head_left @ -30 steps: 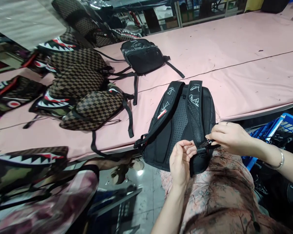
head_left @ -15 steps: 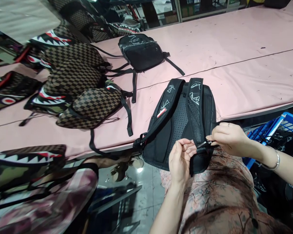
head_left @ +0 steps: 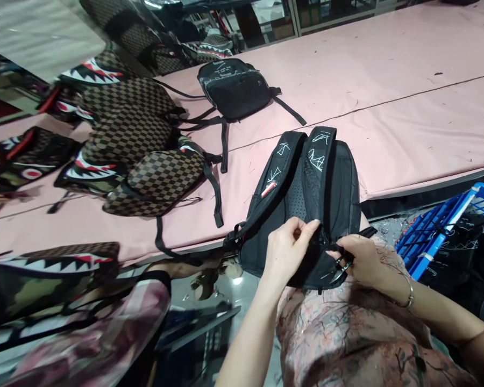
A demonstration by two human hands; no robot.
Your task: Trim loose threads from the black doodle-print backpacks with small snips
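Observation:
A black backpack [head_left: 349, 188] lies back side up, its upper part on the table edge and its lower end over my lap. White line patterns mark its two shoulder straps. My left hand [head_left: 287, 248] is closed, thumb and fingers pinched at the lower part of the right-hand shoulder strap [head_left: 326, 161]. Beside it, my right hand [head_left: 361, 262] is curled around small scissors [head_left: 342, 262] with dark handles, their blades pointing down toward the bag's bottom. A black webbing end [head_left: 369, 232] sticks out above the right hand's fingers.
Brown checkered backpacks [head_left: 133, 118] with shark-mouth prints are heaped at left on the pink table [head_left: 407, 107]. Another black backpack [head_left: 237, 91] lies farther back. At right stands a blue crate [head_left: 435, 226] near more black bags. A person's plaid sleeve [head_left: 133, 317] is at lower left.
My left hand has turned from palm-up to a pinch at the strap. My right hand has moved down and closer in, with the scissors now pointing downward.

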